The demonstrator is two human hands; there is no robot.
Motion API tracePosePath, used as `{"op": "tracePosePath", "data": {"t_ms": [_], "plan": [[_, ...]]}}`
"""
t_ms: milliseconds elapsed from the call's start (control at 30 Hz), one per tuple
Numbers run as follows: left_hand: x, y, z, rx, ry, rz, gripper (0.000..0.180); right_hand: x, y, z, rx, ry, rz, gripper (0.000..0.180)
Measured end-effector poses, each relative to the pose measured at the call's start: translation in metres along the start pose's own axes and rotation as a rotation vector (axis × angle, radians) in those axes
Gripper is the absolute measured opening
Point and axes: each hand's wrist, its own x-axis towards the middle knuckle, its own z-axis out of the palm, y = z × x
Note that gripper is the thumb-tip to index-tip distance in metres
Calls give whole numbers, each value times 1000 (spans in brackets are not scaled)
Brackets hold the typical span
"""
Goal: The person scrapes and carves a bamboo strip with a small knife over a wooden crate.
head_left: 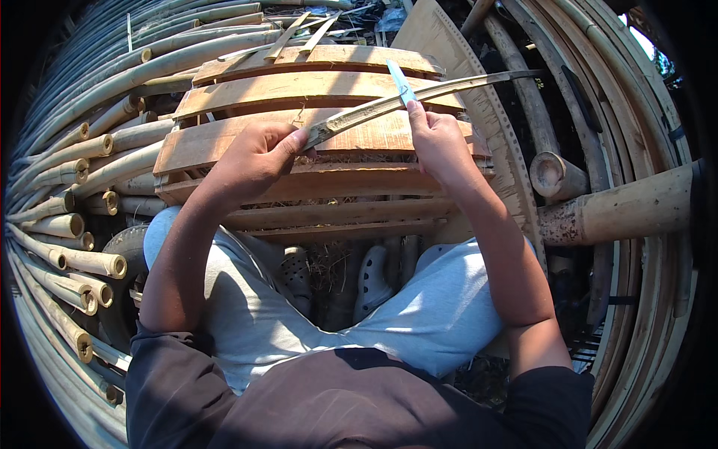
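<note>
Left hand [254, 161]: clenched around the near end of a long, thin, curved bamboo strip [419, 93], thumb pressed along it. Right hand [437, 142]: closed on the handle of a knife with a pale blue blade [401, 82], blade laid against the strip. Strip lies slantwise over a slatted wooden crate [299, 138] before the seated person's knees. Stacked pale bamboo poles [82, 217] at left; thick bamboo culms [598, 213] at right. Grey perforated clogs [333, 277] below the crate.

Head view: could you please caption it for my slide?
Left hand steadies a bamboo strip on a wooden pallet; right hand holds a knife.
</note>
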Motion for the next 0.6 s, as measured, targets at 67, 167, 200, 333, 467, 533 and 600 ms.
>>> {"op": "tracePosePath", "data": {"t_ms": [67, 167, 200, 333, 467, 533, 600], "plan": [[2, 1, 0, -27, -16, 5, 36, 21, 18, -18, -239, 58, -162, 56], [5, 1, 3, -26, 17, 102, 37, 37, 12, -36, 184, 197, 77, 55], [6, -5, 5, -2, 31, 94, 37, 29, 13, -24, -43, 208, 10, 53], [5, -9, -1, 36, 11, 62, 34, 23, 17, -15, -84, -35, -102, 52], [8, -1, 5, 38, 34, 178, 37, 24, 8, -26, 335, 214, 62, 53], [8, -6, 9, 41, 51, 116, 38, -2, -1, 6, -4, -65, -12, 53], [8, -10, 12, 38, 51, 57, 38, -18, -11, 13, -195, -153, -75, 53]]}}
